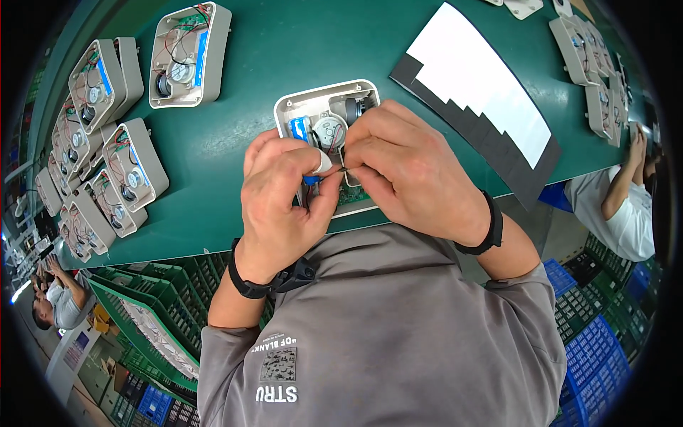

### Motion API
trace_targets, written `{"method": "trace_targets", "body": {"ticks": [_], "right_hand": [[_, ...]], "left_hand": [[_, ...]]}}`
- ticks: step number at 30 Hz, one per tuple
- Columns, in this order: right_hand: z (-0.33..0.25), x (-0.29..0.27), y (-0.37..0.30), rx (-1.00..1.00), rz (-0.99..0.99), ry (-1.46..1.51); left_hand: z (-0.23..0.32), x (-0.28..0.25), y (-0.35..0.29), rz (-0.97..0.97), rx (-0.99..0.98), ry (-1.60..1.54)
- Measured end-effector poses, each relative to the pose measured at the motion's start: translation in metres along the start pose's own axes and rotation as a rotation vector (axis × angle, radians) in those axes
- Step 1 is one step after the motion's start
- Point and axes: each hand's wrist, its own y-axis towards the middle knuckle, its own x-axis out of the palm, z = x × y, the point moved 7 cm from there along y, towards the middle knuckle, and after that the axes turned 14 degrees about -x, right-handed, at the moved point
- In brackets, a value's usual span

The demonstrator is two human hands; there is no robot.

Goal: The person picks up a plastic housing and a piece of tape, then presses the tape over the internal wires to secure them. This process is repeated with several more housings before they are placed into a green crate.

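Hands, left and right, tight on thin wire, white lettering on grey shirt

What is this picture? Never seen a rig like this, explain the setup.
There is no robot: a person works with their own left hand and right hand. The one picture comes from a wide fisheye camera on the person's head, looking down, so straight edges bend near the rim.

On the green table, an open pale casing sits in front of the person, with a round silver part and a green circuit board inside. Both hands' fingertips pinch what looks like a thin dark wire over it. Similar casings are grouped at left; a white sheet with dark strips lies to the right.
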Motion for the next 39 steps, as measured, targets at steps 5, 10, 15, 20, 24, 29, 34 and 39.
{"method": "trace_targets", "body": {"ticks": [5,10,15,20,24,29,34,39], "right_hand": [[0.001,0.003,0.001,0.043,-0.021,-0.013],[-0.003,-0.005,0.001,0.068,0.019,-0.034],[0.000,0.001,-0.005,-0.029,0.110,-0.005],[-0.007,-0.022,-0.030,0.209,0.340,-0.091],[0.022,0.000,-0.049,0.492,0.049,-0.030],[0.034,-0.025,-0.054,0.464,0.064,-0.107],[0.069,-0.138,-0.091,0.586,0.162,-0.150],[0.159,-0.266,-0.165,0.774,0.171,-0.448]], "left_hand": [[0.001,0.003,0.004,-0.046,-0.021,0.047],[0.008,0.003,0.007,-0.086,-0.033,0.105],[-0.008,0.005,-0.004,-0.083,-0.030,0.128],[-0.019,0.006,-0.022,-0.070,-0.271,-0.052],[-0.009,0.018,-0.016,-0.041,-0.177,0.076],[0.018,0.033,-0.006,-0.090,-0.080,0.034],[0.083,0.017,0.020,0.026,0.271,-0.034],[0.026,-0.003,0.038,0.177,0.116,0.241]]}}
